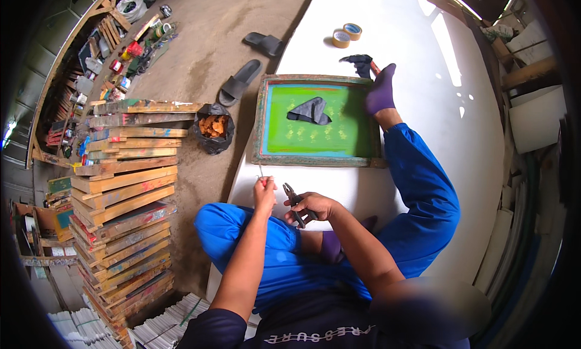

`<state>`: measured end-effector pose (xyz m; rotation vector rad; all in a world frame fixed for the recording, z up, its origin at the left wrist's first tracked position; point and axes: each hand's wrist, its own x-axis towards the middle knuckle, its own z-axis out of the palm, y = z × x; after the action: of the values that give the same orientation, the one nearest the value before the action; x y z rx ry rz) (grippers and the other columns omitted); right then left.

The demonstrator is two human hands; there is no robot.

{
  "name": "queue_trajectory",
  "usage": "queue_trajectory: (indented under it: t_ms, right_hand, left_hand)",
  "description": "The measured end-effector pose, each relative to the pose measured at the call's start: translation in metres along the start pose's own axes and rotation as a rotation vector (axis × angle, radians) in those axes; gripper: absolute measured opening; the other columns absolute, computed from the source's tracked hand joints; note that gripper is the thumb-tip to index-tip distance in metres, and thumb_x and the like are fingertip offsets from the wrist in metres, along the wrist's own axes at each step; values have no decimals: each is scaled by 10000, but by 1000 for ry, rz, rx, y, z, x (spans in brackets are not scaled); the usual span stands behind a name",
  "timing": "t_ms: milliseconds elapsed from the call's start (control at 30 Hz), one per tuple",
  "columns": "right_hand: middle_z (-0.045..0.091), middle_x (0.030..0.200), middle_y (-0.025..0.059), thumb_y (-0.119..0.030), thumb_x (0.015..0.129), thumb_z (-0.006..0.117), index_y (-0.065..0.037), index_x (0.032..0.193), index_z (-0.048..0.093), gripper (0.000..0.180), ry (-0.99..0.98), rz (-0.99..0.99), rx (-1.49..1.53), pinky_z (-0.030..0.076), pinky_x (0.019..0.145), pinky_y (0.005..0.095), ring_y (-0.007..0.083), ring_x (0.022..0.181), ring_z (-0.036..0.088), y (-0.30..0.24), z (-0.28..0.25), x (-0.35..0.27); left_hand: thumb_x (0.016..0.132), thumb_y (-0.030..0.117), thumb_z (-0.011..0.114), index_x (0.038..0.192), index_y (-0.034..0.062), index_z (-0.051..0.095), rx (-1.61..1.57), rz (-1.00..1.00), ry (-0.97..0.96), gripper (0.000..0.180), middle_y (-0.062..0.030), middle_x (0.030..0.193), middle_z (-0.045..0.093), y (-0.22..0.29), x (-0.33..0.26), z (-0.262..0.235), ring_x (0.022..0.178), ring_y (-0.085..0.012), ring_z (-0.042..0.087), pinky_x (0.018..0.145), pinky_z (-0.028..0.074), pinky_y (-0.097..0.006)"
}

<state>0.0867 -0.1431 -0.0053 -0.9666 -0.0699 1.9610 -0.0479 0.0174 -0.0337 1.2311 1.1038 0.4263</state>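
well, the dark-handled pliers (296,202) sat gripped in the right hand (313,206)'s curled fingers, while the left hand (264,190)'s fingertips pinched a thin screwdriver (261,175) just beside.

**White tabletop and what we see lying on it**

We see a white table (387,22) carrying a wooden printing frame (315,120) with a green screen, a dark cloth (310,110) lying on that screen. Two tape rolls (346,34) sit near the far edge, a dark glove (358,61) between them and the frame.
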Motion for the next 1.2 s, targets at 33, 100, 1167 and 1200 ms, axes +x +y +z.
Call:
queue_trajectory:
  t_ms: [33,100,1167,1200]
  right_hand:
    - [703,1141,236,-54,976,596,41,1460,434,520,25,-8,-13,623,797,452,330,957,744,1,-2,-2]
    - [703,1080,217,-82,969,626,50,1377,487,451,190,-78,-49,626,732,442,302,907,744,0,-6,-18]
    - [664,729,165,-91,885,499,21,1036,643,236,1154,-110,-531,529,456,390,253,551,665,-19,-47,-55]
    - [661,724,162,-86,884,500,18,1028,641,227,1145,-125,-512,525,453,390,251,546,661,-16,-50,-54]
  left_hand:
    - [1007,258,639,920,52,593,113,42,100,228,-28,691,580,-7,5,-7,432,-110,486,339,389,-292]
    - [980,275,679,881,51,594,250,-42,273,259,-40,687,593,-11,10,-16,461,-142,532,345,422,-314]
    - [908,310,745,872,34,671,319,-43,32,288,-51,618,619,-5,-3,17,448,-149,565,359,444,-319]
    - [908,309,745,872,34,672,317,-48,28,286,-48,613,615,-4,-3,18,446,-146,561,358,443,-318]
